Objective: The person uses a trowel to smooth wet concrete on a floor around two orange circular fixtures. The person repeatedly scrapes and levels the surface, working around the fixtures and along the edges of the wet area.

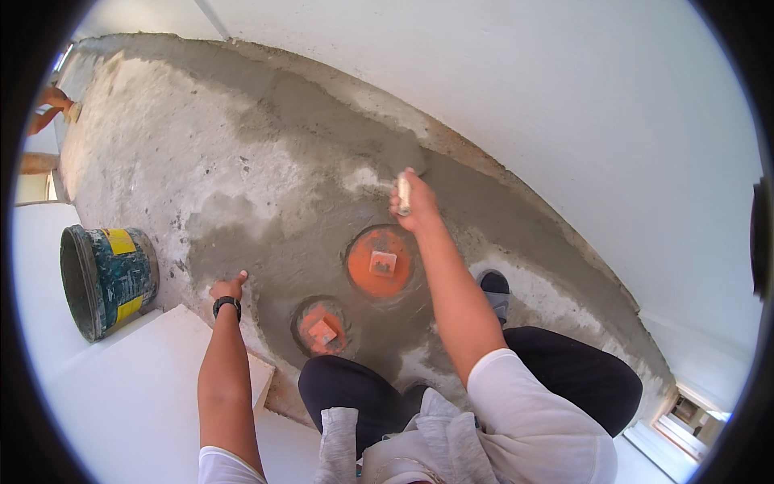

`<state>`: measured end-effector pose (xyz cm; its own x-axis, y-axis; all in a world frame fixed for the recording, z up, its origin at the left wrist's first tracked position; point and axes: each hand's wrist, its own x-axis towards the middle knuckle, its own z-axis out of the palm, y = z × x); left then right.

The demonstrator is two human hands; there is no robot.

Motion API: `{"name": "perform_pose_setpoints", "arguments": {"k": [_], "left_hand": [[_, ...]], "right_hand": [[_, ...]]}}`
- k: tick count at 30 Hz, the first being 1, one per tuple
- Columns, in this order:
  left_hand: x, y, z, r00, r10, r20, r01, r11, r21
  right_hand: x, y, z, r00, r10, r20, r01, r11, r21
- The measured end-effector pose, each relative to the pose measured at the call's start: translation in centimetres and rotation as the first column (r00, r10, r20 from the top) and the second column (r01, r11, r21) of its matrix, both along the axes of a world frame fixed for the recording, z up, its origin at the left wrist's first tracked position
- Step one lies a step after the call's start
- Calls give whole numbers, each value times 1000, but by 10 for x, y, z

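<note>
My right hand is closed around the pale handle of a trowel. Its blade, coated in grey mortar, rests against the wet mortar beside the wall and is hard to tell from it. My left hand, with a black watch on the wrist, is held low at the edge of the wet patch. Its thumb sticks out, the other fingers are partly hidden, and nothing shows in it. Between my arms, two round orange covers with raised square centres are set in the floor; the smaller orange cover is smeared with mortar.
A mortar-stained dark green bucket with yellow patches lies tilted at left, near a white ledge. A white wall runs along the far and right side. Another person's arm shows at the far left. My shoe stands on the floor.
</note>
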<state>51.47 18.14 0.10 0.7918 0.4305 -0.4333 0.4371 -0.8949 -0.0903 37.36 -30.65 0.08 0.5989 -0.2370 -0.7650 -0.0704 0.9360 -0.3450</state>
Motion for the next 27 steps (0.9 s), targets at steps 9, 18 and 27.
{"name": "perform_pose_setpoints", "arguments": {"k": [9,18,27], "left_hand": [[-3,-3,-4,1000,7,8,-7,999,40],[-8,-15,7,996,85,20,-85,996,5],[-10,-15,1,994,99,55,-99,995,-9]], "right_hand": [[-93,-19,22,1000,-21,-2,21,988,-154],[-57,-4,40,868,101,-485,-384,757,-529],[6,22,35,871,9,-492,-280,831,-481]]}}
